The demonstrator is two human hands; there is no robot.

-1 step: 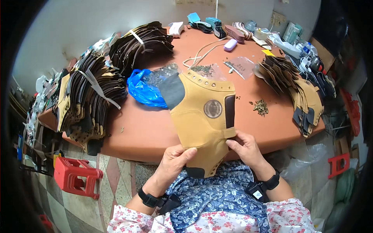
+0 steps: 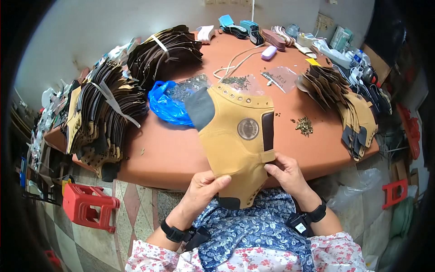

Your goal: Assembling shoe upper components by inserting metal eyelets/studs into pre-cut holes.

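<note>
A tan leather boot upper (image 2: pixel 231 136) is held up between my two hands over the near table edge. It carries a round dark emblem, a dark strip, a grey-black patch at the left and a row of metal eyelets along its top. My left hand (image 2: pixel 201 189) pinches its lower left edge, thumb on top and fingers mostly hidden behind. My right hand (image 2: pixel 288 176) grips the right edge by a small tan tab. Right of the upper lies a heap of loose brass eyelets (image 2: pixel 304 126).
Stacks of tied boot uppers (image 2: pixel 106 109) stand at the left, with more uppers (image 2: pixel 358 115) at the right. Behind my piece lie a blue plastic bag (image 2: pixel 165 108), clear bags of small metal parts (image 2: pixel 242 83) and a cord (image 2: pixel 229 68). A red stool (image 2: pixel 90 206) stands on the floor at left.
The boot upper has tilted and shifted very slightly, its dark left patch a little further left. Both hands keep their hold.
</note>
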